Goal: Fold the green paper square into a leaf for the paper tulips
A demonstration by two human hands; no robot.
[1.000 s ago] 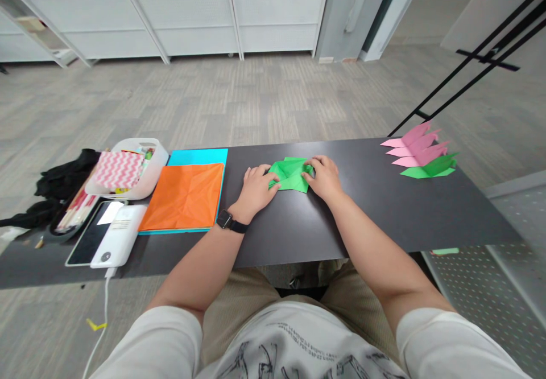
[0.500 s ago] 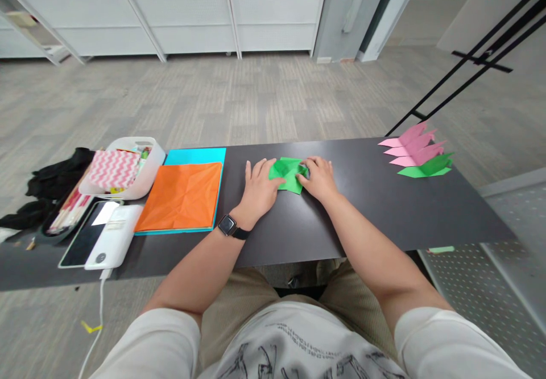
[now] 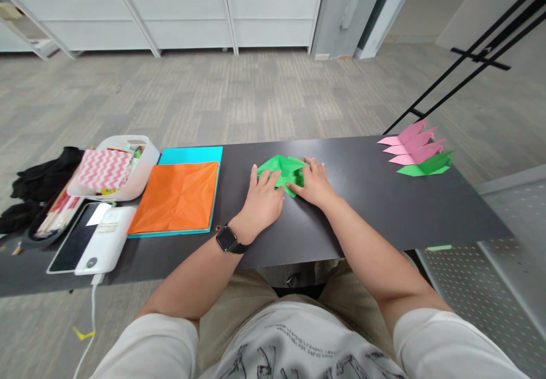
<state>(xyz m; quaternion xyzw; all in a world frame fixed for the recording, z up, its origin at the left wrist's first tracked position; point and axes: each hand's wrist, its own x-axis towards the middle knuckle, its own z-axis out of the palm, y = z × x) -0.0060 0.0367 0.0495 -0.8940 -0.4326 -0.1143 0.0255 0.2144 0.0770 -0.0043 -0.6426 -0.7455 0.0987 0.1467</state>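
A partly folded sheet of green origami paper (image 3: 281, 165) lies on the dark table in front of me, a raised pocket showing at its right side. My left hand (image 3: 262, 200) rests on its left part with fingers spread and laid flat on the paper. My right hand (image 3: 315, 182) grips the right edge, its thumb at the near side of the fold and its fingers beyond. The fingers partly cover the paper's edges. A black watch (image 3: 227, 239) is on my left wrist.
Orange paper (image 3: 174, 197) lies over blue paper (image 3: 191, 154) at the left. Beyond are a white basket (image 3: 147, 168), a phone (image 3: 70, 251), a white power bank (image 3: 106, 239) with a cable, and black cloth (image 3: 46, 174). Pink folded pieces (image 3: 412, 145) and a green one (image 3: 426, 165) stand far right.
The green paper has spread out to the left and its right side has opened into a pocket. My left fingers have moved onto the paper; my right thumb has shifted left.
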